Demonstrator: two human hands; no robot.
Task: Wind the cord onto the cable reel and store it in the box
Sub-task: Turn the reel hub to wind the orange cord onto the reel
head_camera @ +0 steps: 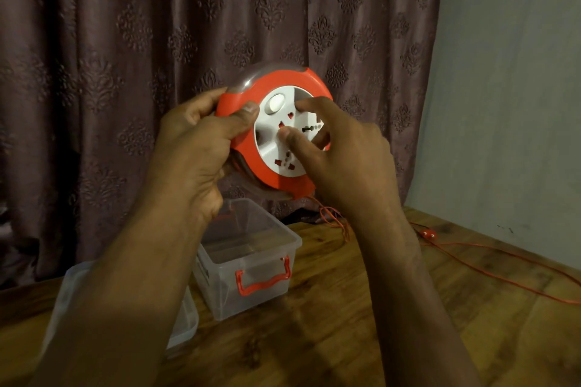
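A round red cable reel (284, 78) with a white socket face is held up in the air in front of the curtain. My left hand (201, 138) grips its left rim, thumb on the red front. My right hand (339, 154) rests on the white centre, fingers in its recess and thumb on the face. A thin red cord (490, 264) trails from under the reel across the table to the right, with its red plug (428, 233) lying near the wall. The clear plastic box (251, 261) with a red handle stands open on the table below the reel.
A wooden table (330, 339) carries everything. The clear lid (185, 320) lies left of the box, partly hidden by my left forearm. A patterned dark curtain (157, 25) hangs behind, and a grey wall (509, 88) bounds the right side.
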